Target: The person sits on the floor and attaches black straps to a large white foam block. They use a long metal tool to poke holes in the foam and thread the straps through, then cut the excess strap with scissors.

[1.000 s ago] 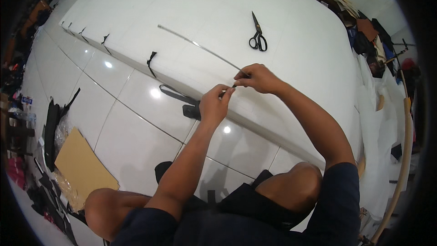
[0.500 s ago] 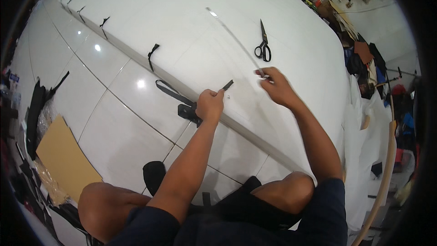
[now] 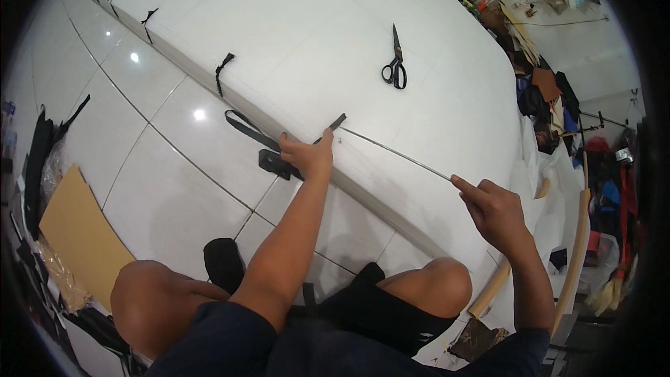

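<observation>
My left hand [image 3: 307,156] is over the near edge of a large white slab [image 3: 300,35], its fingers spread apart. One fingertip touches the short dark strap end [image 3: 338,121] lying on the top surface. My right hand [image 3: 494,211] is closed on one end of a long thin metal rod [image 3: 398,153], index finger stretched along it. The rod's far tip meets or lies just beside the strap end. A black strap loop [image 3: 244,127] and a black block-like piece [image 3: 274,163] hang at the slab's side, next to my left hand. Black-handled scissors [image 3: 395,66] lie farther off.
Several black ties [image 3: 222,73] stick out along the slab's left edge. A tan board [image 3: 84,234] lies on the white tiled floor [image 3: 160,167] at left. Piled materials [image 3: 548,91] and a curved wooden strip [image 3: 576,251] are at right.
My right hand has moved right and nearer, swinging the rod's far tip down to the strap end. My left fingers have spread from their pinch on the strap. The view has shifted slightly.
</observation>
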A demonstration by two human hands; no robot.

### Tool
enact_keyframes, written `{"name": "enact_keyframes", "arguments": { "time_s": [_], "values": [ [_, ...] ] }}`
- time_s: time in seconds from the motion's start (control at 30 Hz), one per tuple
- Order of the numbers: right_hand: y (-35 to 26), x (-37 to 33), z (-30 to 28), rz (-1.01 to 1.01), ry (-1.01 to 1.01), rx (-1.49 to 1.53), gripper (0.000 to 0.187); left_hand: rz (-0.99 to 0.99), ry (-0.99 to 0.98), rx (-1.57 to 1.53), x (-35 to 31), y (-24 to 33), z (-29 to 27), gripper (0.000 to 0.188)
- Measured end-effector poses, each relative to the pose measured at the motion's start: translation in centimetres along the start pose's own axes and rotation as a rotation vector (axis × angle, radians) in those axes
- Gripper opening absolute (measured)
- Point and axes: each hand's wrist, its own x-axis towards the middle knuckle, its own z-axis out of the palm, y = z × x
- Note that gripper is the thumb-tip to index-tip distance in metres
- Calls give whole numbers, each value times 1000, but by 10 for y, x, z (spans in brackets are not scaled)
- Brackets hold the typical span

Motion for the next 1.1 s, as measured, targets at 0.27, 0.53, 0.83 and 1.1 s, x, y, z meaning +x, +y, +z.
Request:
{"name": "enact_keyframes", "arguments": {
  "time_s": [0.27, 0.53, 0.83, 1.1],
  "values": [
    [-9, 16, 11, -39, -13, 2, 35, -66, -34, 36, 1, 8, -3, 111],
    [-16, 32, 1, -19, -94, -18, 33, -122, -91, 63, 5, 6, -1, 117],
    [-52, 135, -68, -200, -271, -194, 30, -214, -122, 41, 20, 1, -5, 122],
    [-94, 241, -14, -176, -577, -271, 36, -235, -188, -88, 34, -4, -8, 119]
  ]
}}
